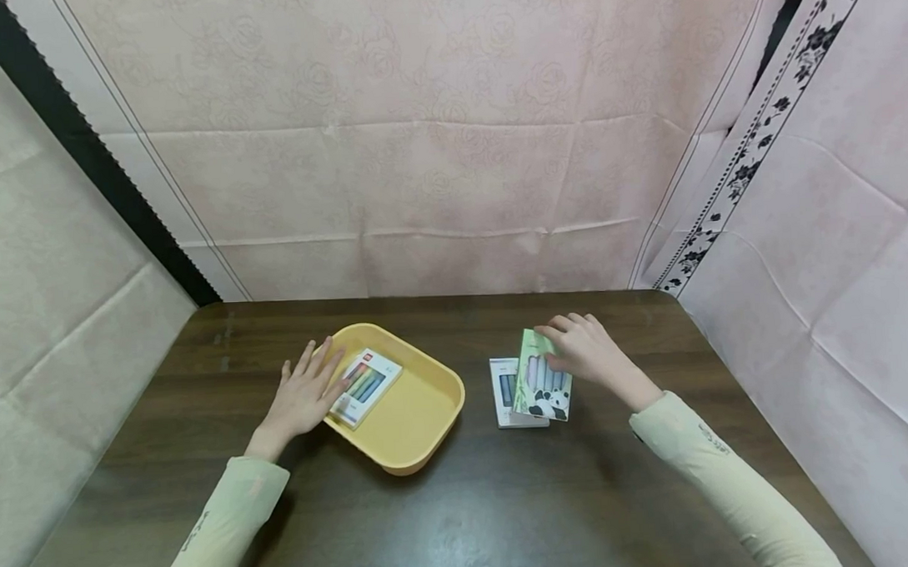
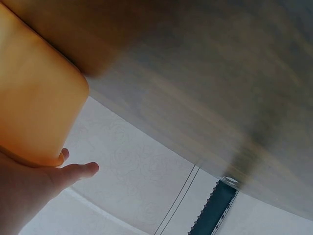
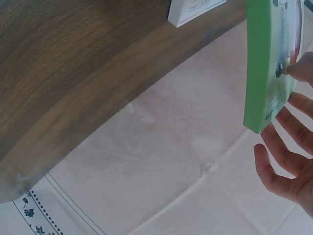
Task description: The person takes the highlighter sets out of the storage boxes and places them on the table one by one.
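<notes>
My right hand (image 1: pixel 587 347) grips a green box of pens with pandas on its front (image 1: pixel 542 379), thumb on the front and fingers behind. The right wrist view shows this green box (image 3: pixel 264 63) raised, its narrow side toward the camera. Partly behind it in the head view lies a white pen box (image 1: pixel 505 390) on the table. With fingers spread, my left hand (image 1: pixel 300 399) rests over the left rim of a yellow tray (image 1: pixel 421 401). Inside the tray lies another white box (image 1: pixel 367 385) with coloured pens pictured on it. The tray's outer side (image 2: pixel 39 93) fills the left wrist view's corner.
The dark wooden table (image 1: pixel 462 517) runs back to a pale cloth curtain (image 1: pixel 420 184). More cloth hangs at both sides, the right one (image 1: pixel 835 220) edged with a black floral strip.
</notes>
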`<state>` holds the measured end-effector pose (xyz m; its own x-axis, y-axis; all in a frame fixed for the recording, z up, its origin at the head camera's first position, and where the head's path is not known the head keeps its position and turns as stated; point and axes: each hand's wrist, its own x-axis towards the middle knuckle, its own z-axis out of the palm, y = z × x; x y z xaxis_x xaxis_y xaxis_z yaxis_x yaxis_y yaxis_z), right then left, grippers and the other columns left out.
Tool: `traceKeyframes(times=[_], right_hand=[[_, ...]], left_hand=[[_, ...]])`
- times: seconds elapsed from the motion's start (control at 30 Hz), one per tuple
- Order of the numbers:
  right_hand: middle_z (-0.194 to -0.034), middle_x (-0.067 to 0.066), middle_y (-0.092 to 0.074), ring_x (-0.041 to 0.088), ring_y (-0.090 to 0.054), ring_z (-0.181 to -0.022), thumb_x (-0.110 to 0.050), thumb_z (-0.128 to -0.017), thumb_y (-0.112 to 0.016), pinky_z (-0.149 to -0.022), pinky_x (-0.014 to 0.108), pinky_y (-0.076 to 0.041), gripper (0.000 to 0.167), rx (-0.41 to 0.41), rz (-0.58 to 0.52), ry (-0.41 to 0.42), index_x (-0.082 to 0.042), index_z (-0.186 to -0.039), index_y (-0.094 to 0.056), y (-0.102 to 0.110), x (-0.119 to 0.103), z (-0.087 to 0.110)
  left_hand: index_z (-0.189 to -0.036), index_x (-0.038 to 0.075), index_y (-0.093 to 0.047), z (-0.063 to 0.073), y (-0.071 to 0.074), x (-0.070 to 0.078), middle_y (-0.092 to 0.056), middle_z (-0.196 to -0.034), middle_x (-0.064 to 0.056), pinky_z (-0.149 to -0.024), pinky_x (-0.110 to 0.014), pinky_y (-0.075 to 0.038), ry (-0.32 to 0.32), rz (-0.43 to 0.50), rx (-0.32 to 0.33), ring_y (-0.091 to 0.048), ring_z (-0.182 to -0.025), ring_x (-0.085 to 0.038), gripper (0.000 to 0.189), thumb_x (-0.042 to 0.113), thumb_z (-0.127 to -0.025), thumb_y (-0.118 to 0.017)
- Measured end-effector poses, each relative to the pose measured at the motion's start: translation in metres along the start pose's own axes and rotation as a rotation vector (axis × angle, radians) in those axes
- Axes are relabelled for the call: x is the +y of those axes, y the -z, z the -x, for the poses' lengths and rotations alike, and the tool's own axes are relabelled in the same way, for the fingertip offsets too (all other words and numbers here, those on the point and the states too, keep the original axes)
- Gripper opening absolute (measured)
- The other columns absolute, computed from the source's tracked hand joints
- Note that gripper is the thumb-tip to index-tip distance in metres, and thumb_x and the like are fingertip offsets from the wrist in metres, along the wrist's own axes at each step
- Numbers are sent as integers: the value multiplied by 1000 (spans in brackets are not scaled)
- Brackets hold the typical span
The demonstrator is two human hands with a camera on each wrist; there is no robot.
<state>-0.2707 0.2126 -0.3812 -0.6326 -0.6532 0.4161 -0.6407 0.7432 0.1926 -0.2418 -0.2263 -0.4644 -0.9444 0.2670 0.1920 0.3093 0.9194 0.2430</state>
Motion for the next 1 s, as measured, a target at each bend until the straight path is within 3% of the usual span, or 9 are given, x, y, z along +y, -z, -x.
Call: traceKeyframes(times=[0.43, 1.0], right_hand=[[-93, 8, -65, 26, -59, -78, -24, -68, -70, -61, 38, -45, 41, -19, 15, 10, -9, -106, -64, -4, 7, 5], [-91, 9, -64, 25, -58, -76, -23, -70, -71, -58, 35, -45, 39, -89, -9, 14, -8, -106, -64, -7, 17, 10]], left_hand=[[-140, 13, -30, 2, -1, 0, -17, -150, -10, -99, -67, -13, -7, -8, 30, -9, -138, -34, 56, 39, -92, -42], [-141, 13, -28, 1, -1, -1, -15, -150, -10, -100, -67, -11, -8, 1, 19, -8, -138, -35, 57, 40, -92, -41]])
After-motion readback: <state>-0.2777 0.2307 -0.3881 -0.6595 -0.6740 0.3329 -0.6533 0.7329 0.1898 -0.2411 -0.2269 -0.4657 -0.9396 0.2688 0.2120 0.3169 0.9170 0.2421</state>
